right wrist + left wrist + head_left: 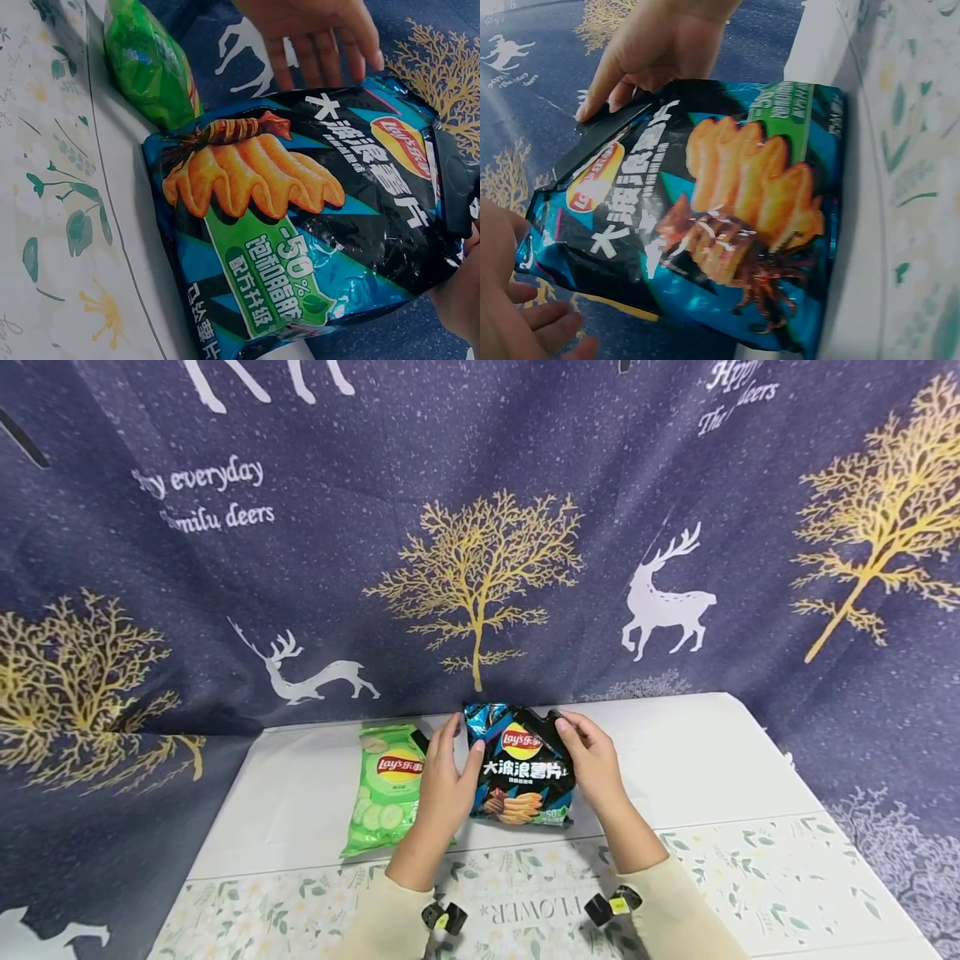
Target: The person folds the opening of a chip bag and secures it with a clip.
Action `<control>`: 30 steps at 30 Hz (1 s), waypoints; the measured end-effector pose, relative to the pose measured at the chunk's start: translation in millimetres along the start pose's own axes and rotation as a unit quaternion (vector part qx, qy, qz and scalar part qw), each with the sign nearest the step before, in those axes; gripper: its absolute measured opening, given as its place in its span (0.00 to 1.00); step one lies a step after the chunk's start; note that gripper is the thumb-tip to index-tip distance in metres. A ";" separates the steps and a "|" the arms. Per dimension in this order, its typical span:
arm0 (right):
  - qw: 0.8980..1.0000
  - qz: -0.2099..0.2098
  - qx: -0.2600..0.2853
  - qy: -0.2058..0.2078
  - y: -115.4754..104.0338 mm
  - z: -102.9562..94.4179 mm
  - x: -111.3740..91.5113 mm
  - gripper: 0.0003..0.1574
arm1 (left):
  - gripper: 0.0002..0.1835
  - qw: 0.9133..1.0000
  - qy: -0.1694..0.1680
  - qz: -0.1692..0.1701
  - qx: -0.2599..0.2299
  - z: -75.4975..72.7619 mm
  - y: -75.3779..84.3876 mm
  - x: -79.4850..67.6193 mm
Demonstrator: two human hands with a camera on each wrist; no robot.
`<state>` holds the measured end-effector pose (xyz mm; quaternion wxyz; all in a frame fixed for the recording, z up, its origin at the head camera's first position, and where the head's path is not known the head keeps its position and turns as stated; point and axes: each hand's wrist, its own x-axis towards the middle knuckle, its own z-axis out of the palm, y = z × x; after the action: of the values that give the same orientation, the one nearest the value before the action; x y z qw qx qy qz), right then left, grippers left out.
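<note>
A black and blue Lay's potato chip bag (517, 777) stands tilted at the back of the table, its printed front facing me. Along its upper right edge lies a black bag clip (452, 184), pinched by my right hand (597, 764) between thumb and fingers. My left hand (448, 781) is at the bag's upper left side, fingers (326, 56) extended and loosely spread, thumb tip right at the edge. To the left lies a green Lay's bag (386, 793), partly behind my left hand, with a black clip (420, 742) at its upper right corner.
The white table (697, 760) has a flowered cover (735, 868) on its near part. Behind it hangs a dark blue cloth (480, 460) with gold trees and white deer. Each sleeve carries a small black wrist device (444, 918).
</note>
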<state>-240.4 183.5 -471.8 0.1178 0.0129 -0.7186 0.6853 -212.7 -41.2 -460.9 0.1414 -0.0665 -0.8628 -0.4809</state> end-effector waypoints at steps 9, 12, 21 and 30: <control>1.000 -0.013 -0.005 -0.012 0.7 1.3 -0.4 0.24 | 0.33 0.999 -0.027 -0.029 0.013 9.5 -12.8 -11.4; 1.000 -0.016 0.016 -0.013 0.8 2.2 -0.5 0.23 | 0.34 0.998 -0.037 -0.043 0.011 11.5 -15.4 -13.8; 0.998 -0.025 0.047 -0.016 2.8 1.1 -1.9 0.22 | 0.36 0.997 -0.049 -0.066 0.000 11.1 -21.6 -14.9; 0.999 -0.028 -0.008 -0.013 2.3 -2.4 -3.3 0.24 | 0.38 0.995 -0.056 -0.082 -0.002 9.8 -23.1 -17.4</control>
<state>-237.2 185.6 -474.6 0.1278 0.0414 -0.7248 0.6757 -203.7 -44.7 -489.8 0.0527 -0.0231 -0.8712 -0.4876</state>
